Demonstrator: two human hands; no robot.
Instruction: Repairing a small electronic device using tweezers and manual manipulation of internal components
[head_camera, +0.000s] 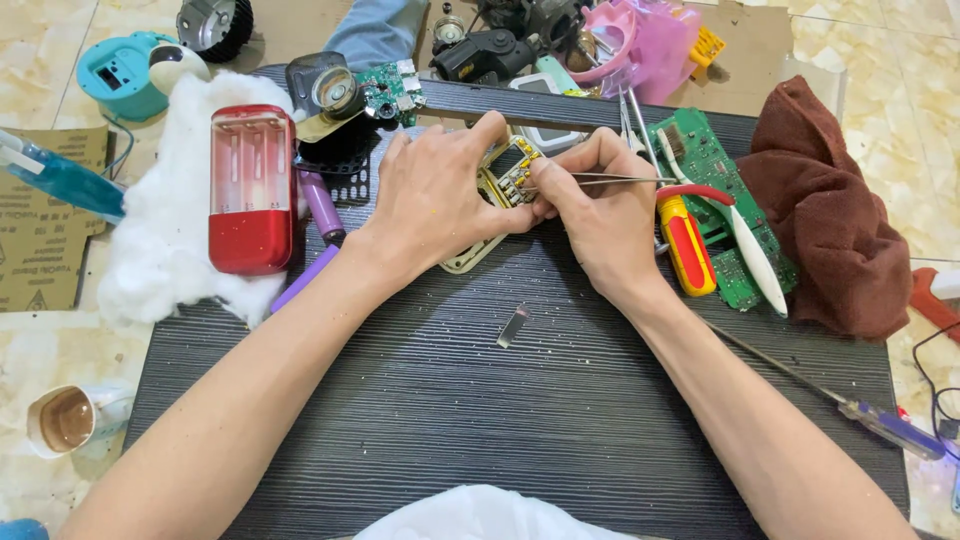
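My left hand (437, 195) holds a small cream-cased device with an exposed yellow circuit board (506, 170) on the dark ribbed board (450, 400). My right hand (598, 215) grips thin metal tweezers (610, 179), whose tips touch the circuit board. A small flat metal strip (513, 327) lies loose on the board, below both hands.
A red battery case (251, 188) rests on white cotton (150, 260) at the left, beside purple cells (322, 203). To the right lie a red-yellow screwdriver (686, 240), a green circuit board (715, 165), a white brush (755, 255) and a brown cloth (835, 215). A thin screwdriver (880, 420) lies at the board's right edge. A cup (68, 420) sits bottom left.
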